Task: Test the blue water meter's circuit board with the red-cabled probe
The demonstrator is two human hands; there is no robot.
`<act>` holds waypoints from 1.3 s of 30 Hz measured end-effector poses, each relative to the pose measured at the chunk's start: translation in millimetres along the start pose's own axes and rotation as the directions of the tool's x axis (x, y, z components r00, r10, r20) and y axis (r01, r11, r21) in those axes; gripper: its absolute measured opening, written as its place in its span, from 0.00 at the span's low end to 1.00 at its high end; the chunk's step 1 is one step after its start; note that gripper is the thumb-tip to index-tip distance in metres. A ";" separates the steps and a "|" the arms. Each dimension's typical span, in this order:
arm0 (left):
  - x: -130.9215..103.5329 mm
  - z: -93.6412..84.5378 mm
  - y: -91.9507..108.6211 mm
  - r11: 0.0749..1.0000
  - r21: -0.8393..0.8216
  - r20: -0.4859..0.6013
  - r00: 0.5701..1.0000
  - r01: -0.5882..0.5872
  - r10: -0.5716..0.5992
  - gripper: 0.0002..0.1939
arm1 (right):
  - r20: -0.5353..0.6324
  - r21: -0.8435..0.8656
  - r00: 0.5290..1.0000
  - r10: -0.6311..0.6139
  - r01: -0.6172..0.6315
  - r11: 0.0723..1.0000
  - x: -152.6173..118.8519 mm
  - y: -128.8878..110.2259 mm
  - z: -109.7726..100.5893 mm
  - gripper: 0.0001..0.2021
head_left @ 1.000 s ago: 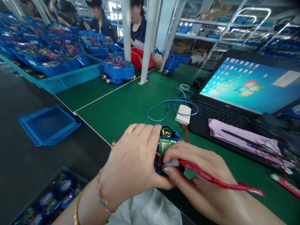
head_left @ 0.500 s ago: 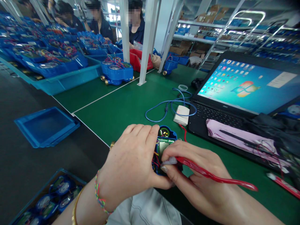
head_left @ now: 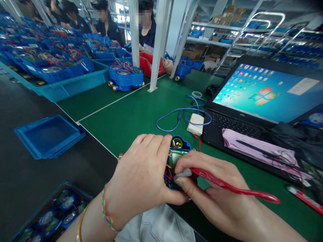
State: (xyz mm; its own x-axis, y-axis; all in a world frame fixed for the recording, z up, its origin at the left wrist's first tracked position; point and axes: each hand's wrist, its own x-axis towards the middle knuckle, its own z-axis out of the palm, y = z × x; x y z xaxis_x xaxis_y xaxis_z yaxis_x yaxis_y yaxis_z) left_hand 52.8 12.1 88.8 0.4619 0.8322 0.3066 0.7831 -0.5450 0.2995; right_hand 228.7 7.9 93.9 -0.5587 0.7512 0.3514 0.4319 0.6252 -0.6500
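Hands (head_left: 176, 174) gripping blue meter (head_left: 179, 144), red cable (head_left: 234, 190)

Green workbench (head_left: 131, 114), white posts (head_left: 161, 43), stocked shelves (head_left: 227, 30)

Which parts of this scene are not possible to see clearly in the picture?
- Blue meter, head view: most of its body is hidden under the left hand and right hand.
- Tip of the red tool: covered by the right fingers and a white piece.
- Laptop: its right side is cut off by the picture edge; icons too small to read.
- Tray of meters: cut off at the bottom-left edge.
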 end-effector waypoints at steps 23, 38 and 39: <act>0.8 -0.9 0.8 1.000 0.015 -0.004 1.000 -0.012 0.012 0.39 | -0.026 -0.062 0.999 -0.044 0.043 0.997 0.2 -1.4 3.2 0.07; 2.7 -0.1 0.3 1.000 0.016 -0.058 0.998 -0.022 0.023 0.35 | -0.011 0.013 1.000 -0.010 0.010 1.000 0.8 -0.7 4.2 0.07; 2.7 0.1 0.1 0.999 0.018 -0.068 0.997 -0.029 0.030 0.34 | -0.013 0.017 1.000 -0.007 0.008 1.000 1.3 -0.8 4.4 0.07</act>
State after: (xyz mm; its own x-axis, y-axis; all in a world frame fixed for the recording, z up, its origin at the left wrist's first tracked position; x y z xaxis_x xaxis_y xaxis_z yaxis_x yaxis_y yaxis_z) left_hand 54.1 14.4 89.6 0.4554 0.8067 0.3765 0.7771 -0.5666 0.2741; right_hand 224.6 7.4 91.9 -0.5529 0.7492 0.3646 0.4152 0.6271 -0.6590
